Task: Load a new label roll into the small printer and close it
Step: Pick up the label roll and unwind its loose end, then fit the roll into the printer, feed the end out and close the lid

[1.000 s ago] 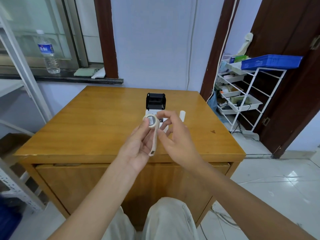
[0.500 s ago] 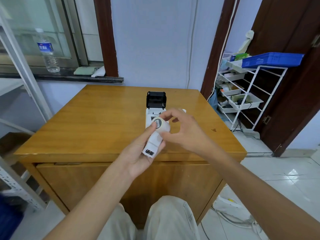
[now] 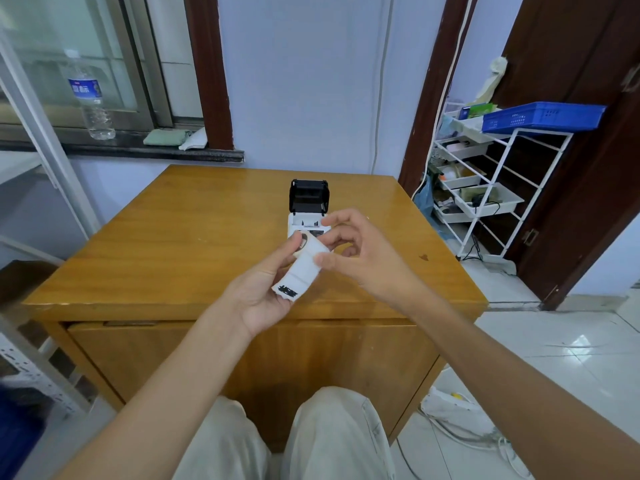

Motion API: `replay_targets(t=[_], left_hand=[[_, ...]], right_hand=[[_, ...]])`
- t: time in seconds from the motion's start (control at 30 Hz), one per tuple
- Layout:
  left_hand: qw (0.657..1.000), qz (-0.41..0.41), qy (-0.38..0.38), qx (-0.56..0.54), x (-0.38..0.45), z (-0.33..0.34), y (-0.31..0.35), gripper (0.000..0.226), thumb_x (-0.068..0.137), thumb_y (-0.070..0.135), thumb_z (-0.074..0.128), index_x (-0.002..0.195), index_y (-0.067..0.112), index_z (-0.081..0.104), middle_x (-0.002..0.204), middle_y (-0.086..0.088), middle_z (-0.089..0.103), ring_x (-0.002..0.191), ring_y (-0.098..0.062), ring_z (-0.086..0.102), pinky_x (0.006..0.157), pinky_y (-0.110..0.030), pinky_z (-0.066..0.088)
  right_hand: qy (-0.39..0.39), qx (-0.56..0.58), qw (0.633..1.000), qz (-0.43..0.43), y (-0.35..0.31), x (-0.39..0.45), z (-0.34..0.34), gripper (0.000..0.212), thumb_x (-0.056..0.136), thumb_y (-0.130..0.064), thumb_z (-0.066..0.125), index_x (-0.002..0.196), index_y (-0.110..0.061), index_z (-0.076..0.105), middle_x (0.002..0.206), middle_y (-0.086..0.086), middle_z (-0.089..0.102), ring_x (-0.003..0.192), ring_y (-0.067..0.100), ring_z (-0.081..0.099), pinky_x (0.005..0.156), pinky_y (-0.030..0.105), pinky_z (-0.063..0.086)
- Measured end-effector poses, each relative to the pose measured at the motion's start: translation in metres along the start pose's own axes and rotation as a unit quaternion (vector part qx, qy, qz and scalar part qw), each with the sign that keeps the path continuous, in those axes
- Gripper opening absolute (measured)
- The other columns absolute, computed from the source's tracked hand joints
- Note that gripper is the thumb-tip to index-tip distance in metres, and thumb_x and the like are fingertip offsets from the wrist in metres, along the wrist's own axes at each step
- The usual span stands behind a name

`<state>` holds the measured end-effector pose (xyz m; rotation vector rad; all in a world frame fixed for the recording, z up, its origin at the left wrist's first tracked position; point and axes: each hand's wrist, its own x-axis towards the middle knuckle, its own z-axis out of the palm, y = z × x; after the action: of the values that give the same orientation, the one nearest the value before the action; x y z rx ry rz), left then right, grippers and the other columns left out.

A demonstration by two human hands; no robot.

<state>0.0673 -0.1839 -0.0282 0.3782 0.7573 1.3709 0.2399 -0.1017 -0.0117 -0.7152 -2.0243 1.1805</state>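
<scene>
A small white printer [image 3: 300, 223] lies on the wooden table [image 3: 166, 244], its black lid [image 3: 309, 196] standing open at the far end. Over the table's front part I hold a white label roll [image 3: 308, 249] just in front of the printer. My left hand [image 3: 266, 289] grips the roll and its loose strip, which hangs down toward my palm with black print at its end [image 3: 288, 292]. My right hand [image 3: 356, 252] pinches the roll from the right with thumb and fingers. The printer's near half is hidden behind the roll and my hands.
A water bottle [image 3: 88, 98] stands on the window ledge at the back left. To the right, a white wire rack [image 3: 485, 188] carries trays and a blue basket [image 3: 540, 116]. Cables lie on the tiled floor at the right. My knees are under the table's front edge.
The roll turned from edge-on to flat, and its strip now hangs with the printed end showing. My hands carried it slightly forward toward the printer, and my right hand moved over the roll.
</scene>
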Motion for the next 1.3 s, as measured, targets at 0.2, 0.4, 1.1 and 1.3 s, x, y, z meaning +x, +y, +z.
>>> replay_targets(t=[0.2,0.4,1.1,1.3], left_hand=[[0.997,0.048,0.039,-0.052,-0.004,0.011,-0.007,0.047,0.075,0.035,0.084,0.113,0.008,0.080,0.128,-0.016,0.077,0.099,-0.020,0.077,0.084,-0.029,0.065],[0.991,0.056,0.052,-0.113,-0.013,0.028,-0.010,0.040,0.091,0.039,0.076,0.111,0.004,0.077,0.105,-0.013,0.081,0.079,-0.018,0.080,0.068,-0.025,0.066],[0.998,0.030,-0.021,0.042,-0.028,0.029,0.003,0.061,0.093,0.056,0.067,0.134,0.011,0.063,0.123,-0.013,0.078,0.113,-0.027,0.077,0.096,-0.040,0.063],[0.845,0.245,0.207,0.428,0.003,0.004,0.028,0.014,0.101,0.038,0.061,0.099,0.025,0.067,0.109,0.001,0.079,0.075,-0.014,0.075,0.073,-0.036,0.056]], right_hand=[[0.086,-0.058,0.991,-0.080,0.008,-0.013,0.020,0.030,0.097,-0.017,0.073,0.126,-0.023,0.069,0.122,-0.013,0.072,0.116,0.009,0.064,0.091,0.018,0.046],[0.036,-0.135,0.983,-0.121,0.003,-0.016,0.021,0.064,0.086,-0.009,0.074,0.145,-0.026,0.055,0.130,-0.013,0.064,0.121,0.018,0.057,0.101,0.031,0.049],[0.031,0.024,0.998,-0.052,-0.022,-0.006,0.003,0.035,0.087,-0.009,0.085,0.118,-0.013,0.070,0.107,-0.004,0.080,0.103,0.019,0.074,0.087,0.027,0.057],[0.036,0.022,0.998,0.041,-0.006,0.018,-0.024,0.034,0.092,-0.023,0.081,0.125,-0.021,0.071,0.113,-0.007,0.082,0.109,0.008,0.075,0.092,0.021,0.055]])
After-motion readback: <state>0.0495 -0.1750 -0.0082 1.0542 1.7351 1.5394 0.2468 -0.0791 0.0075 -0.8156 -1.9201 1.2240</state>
